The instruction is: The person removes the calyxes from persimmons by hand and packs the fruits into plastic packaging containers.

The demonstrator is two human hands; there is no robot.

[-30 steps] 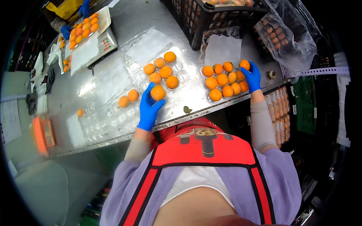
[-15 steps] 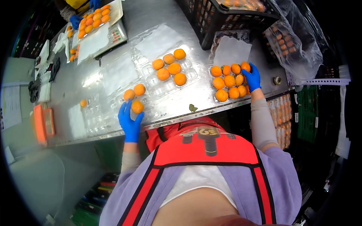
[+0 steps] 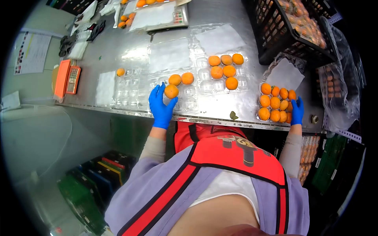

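My left hand (image 3: 161, 108), in a blue glove, grips a round orange-coloured fruit (image 3: 171, 91) between thumb and fingers. This fruit is over a clear moulded tray (image 3: 190, 103), just below two more fruits lying in it. My right hand (image 3: 297, 111), also gloved in blue, lies along the right edge of a filled tray of fruit (image 3: 275, 103). Its fingers stretch upward and touch the fruits of the outer column, partly hiding them. Between my hands, another clear tray (image 3: 206, 85) has several fruits in its upper and right cups.
A tray with one fruit (image 3: 120, 72) is at left, beside an orange calculator-like device (image 3: 67, 80). A scale (image 3: 163, 23) stands at the back. At right are a black crate (image 3: 271, 35) of packed fruit and plastic wrapping (image 3: 342, 90). A leaf (image 3: 234, 115) lies near the table edge.
The view has turned and shifted left. My left hand has moved its fruit slightly relative to the tray. My right hand has slid from the filled tray's upper corner down its right side.
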